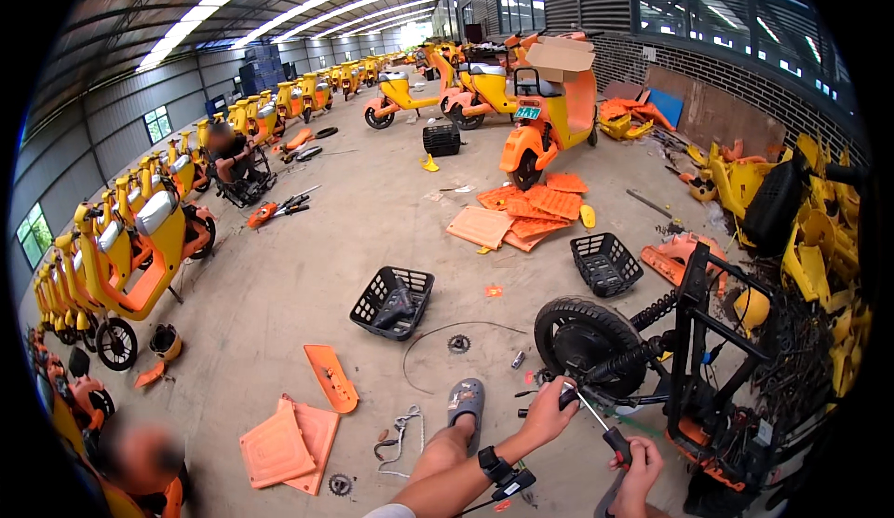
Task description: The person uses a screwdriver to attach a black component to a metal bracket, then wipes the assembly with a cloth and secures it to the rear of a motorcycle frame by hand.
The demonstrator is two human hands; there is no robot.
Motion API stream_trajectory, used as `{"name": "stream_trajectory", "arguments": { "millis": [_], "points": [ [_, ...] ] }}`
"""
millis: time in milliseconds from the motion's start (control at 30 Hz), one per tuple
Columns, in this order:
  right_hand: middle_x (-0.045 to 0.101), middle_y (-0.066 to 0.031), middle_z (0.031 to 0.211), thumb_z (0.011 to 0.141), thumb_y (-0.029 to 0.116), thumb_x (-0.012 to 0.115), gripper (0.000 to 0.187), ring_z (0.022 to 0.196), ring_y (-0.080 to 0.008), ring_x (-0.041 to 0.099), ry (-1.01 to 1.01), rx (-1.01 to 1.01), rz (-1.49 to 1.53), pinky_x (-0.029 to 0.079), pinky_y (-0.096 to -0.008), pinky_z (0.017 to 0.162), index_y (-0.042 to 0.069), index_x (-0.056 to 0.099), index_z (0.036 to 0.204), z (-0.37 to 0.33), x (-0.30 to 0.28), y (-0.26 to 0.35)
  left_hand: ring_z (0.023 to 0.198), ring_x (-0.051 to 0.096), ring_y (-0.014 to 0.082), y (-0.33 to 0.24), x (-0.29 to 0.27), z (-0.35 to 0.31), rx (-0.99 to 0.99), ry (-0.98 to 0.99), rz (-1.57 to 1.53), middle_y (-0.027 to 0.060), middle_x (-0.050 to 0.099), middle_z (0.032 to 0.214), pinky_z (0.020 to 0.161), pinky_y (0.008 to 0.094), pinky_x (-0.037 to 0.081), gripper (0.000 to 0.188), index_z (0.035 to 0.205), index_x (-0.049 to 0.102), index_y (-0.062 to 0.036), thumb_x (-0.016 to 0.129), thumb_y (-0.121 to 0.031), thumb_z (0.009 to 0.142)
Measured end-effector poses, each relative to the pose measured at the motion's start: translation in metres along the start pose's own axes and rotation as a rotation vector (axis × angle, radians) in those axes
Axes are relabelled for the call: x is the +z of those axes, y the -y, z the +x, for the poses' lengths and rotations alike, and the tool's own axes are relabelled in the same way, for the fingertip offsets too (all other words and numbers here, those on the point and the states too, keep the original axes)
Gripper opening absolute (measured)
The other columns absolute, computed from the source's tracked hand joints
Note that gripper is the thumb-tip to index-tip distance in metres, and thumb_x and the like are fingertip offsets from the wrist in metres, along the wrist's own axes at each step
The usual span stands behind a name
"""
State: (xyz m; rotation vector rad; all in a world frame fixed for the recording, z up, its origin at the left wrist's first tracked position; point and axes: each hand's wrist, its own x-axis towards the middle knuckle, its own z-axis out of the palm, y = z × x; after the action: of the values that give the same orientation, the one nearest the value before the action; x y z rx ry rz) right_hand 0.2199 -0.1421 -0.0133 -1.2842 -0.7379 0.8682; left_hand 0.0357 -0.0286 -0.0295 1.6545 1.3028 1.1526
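My right hand (641,473) grips a screwdriver (616,443) by its black and red handle. Its metal shaft slants up and left toward my left hand (548,415), which wears a black watch on the wrist. The left fingers are closed around a small black part (566,397) that I cannot make out, beside the rear wheel hub. In front of both hands a stripped black scooter frame (687,341) lies with its wheel (587,343) still attached. A coil-spring shock absorber (649,311) runs from wheel to frame. The screwdriver's tip is too small to place exactly.
A black basket (392,304) holds a power drill; another basket (607,265) stands beyond the wheel. Orange panels (289,445) lie at left, more panels (531,211) ahead. A sprocket (458,344) and a cable lie near my foot (466,402). Yellow scrap (810,257) piles at right.
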Motion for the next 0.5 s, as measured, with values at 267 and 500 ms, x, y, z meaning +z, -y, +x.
{"name": "stream_trajectory", "arguments": {
  "millis": [267, 500],
  "points": [
    [0.062, -0.0115, 0.072, 0.094, 0.010, 0.053, 0.018, 0.051, -0.0177, 0.058, -0.010, 0.092, 0.006, 0.048, -0.0278, 0.045, -0.005, 0.063, 0.094, -0.001, -0.004, 0.015, 0.080, 0.066, 0.0250, -0.014, 0.002, -0.001, -0.089, -0.052, -0.109, 0.0134, 0.066, 0.085, 0.072, 0.0357, 0.051, 0.026, 0.106, 0.063, -0.0056, 0.069, -0.012, 0.081],
    [0.061, -0.0119, 0.074, 0.094, 0.014, 0.052, 0.019, 0.052, -0.0207, 0.060, 0.053, 0.189, 0.192, 0.049, -0.0309, 0.048, -0.003, 0.059, 0.097, 0.004, -0.002, 0.017, 0.090, 0.066, 0.0120, -0.021, -0.012, 0.008, -0.157, 0.036, -0.337, 0.0091, 0.071, 0.097, 0.076, 0.0261, 0.052, 0.033, 0.113, 0.059, 0.0009, 0.070, -0.007, 0.083]
  ]
}}
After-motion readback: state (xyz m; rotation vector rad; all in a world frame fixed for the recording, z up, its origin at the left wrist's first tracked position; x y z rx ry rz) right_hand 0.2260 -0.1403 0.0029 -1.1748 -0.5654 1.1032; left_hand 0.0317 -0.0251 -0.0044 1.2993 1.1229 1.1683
